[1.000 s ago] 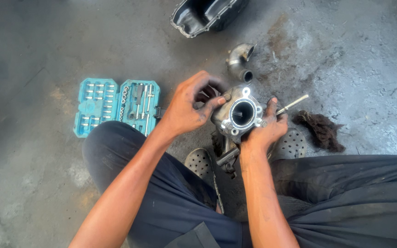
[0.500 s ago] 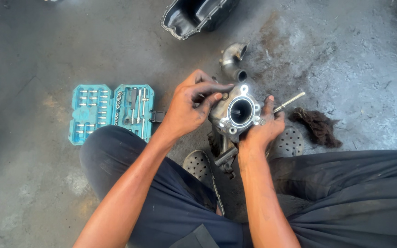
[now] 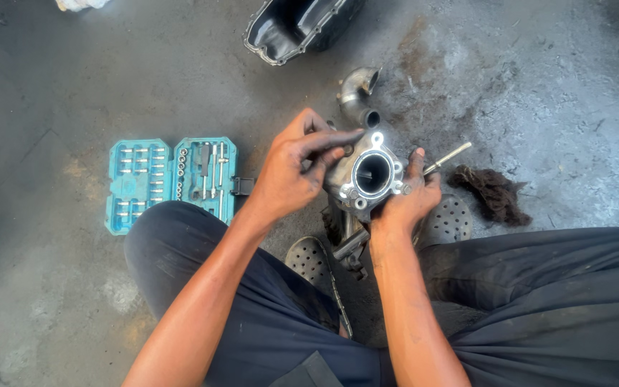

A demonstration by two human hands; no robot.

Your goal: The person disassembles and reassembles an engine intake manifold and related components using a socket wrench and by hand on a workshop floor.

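- Person sitting on a grey concrete floor (image 3: 73,86), legs in dark trousers, holding a silver metal housing (image 3: 367,175) with a round bore facing up, between the knees.
- Right hand (image 3: 406,204) gripping the housing from its near right side, thumb lying up along the flange, fingers clamped under it.
- Left hand (image 3: 295,168) resting on the housing's left top edge, fingertips pinched together on the flange; anything small between them is hidden.
- Teal socket set case (image 3: 172,183) lying open on the floor, left of the hands.
- Curved metal pipe elbow (image 3: 356,93) lying just beyond the housing.
- Black oil pan (image 3: 295,25) sitting at the top.
- Dark rag (image 3: 492,192) lying right, near a thin metal rod (image 3: 447,157).
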